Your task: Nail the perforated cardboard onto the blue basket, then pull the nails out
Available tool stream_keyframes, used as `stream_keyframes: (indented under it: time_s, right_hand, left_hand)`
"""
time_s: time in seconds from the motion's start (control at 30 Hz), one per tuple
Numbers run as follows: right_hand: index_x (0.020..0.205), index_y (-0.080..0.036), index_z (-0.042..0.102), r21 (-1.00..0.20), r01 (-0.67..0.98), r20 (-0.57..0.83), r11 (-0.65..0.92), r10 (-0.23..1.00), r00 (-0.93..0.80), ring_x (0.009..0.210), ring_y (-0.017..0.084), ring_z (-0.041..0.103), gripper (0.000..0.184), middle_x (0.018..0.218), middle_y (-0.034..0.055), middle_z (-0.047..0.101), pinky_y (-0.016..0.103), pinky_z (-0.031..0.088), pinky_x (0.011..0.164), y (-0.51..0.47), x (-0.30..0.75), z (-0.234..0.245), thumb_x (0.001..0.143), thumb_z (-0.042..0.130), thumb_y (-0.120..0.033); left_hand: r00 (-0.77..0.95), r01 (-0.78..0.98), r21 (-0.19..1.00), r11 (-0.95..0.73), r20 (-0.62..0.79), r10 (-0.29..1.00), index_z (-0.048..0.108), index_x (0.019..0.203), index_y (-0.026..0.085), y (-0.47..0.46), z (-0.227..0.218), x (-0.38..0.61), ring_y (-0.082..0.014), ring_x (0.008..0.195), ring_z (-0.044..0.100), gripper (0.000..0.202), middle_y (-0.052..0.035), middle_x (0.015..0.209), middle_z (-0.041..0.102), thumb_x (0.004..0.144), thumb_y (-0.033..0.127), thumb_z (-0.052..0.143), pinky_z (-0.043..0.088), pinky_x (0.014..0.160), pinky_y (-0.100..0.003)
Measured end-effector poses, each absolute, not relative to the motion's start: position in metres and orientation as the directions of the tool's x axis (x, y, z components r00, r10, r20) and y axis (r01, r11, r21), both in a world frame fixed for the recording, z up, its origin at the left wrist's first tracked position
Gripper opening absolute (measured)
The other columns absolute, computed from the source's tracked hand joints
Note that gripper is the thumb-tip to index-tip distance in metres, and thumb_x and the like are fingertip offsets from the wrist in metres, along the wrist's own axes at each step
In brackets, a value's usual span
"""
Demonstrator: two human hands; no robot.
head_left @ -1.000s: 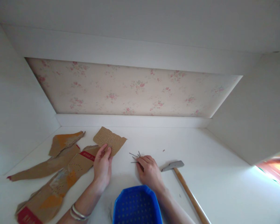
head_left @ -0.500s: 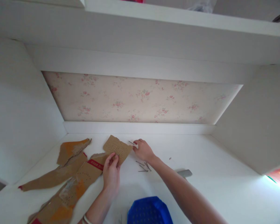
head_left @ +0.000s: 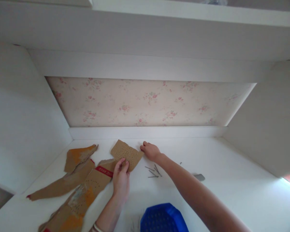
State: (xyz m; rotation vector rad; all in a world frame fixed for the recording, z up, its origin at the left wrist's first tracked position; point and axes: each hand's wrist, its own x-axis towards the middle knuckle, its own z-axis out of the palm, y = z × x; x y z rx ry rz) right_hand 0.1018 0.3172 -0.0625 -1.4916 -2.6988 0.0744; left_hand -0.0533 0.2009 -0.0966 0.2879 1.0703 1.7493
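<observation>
My left hand [head_left: 121, 178] grips the lower edge of a brown cardboard piece [head_left: 127, 154] dotted with many small holes, thumb and fingers closed on it. Just beyond the cardboard's right corner, my right hand [head_left: 149, 150] is closed, its fingertips pinched. A thin nail showed at those fingertips a moment ago; the fingers now mostly hide it. Several loose nails [head_left: 153, 171] lie on the white surface below my right wrist. Under my left hand, a long torn cardboard strip [head_left: 96, 180] with a red band and orange patches stretches toward the lower left.
More torn cardboard [head_left: 78, 158] lies at the left. A blue perforated basket [head_left: 163, 217] stands at the front. Partly behind my right forearm is a flat grey object [head_left: 199, 177]. White side panels and an overhead shelf [head_left: 159, 35] enclose the white surface [head_left: 232, 180].
My right hand has drawn its fingers in, and the nail that stuck out from them is now mostly hidden. My left hand keeps its hold on the cardboard. The view has shifted slightly.
</observation>
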Motion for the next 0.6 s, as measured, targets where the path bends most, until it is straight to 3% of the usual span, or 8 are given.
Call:
stream_keyframes:
  time_s: [0.6]
  right_hand:
    - [0.117, -0.019, 0.063, -0.141, 0.806, -0.016, 0.575, 0.813, -0.583, 0.103, 0.023, 0.065, 0.025, 0.122, 0.0074, 0.064, 0.045, 0.055, 0.087, 0.237, 0.178, -0.056, 0.095, 0.061, -0.031]
  left_hand:
    - [-0.382, -0.614, 0.786, -0.072, -0.217, 0.898, 0.066, 0.092, 0.02, 0.196, -0.09, -0.052, -0.0105, 0.083, 0.063, 0.019, -0.0009, 0.093, 0.065, 0.075, 0.012, 0.071, 0.047, 0.083, -0.025]
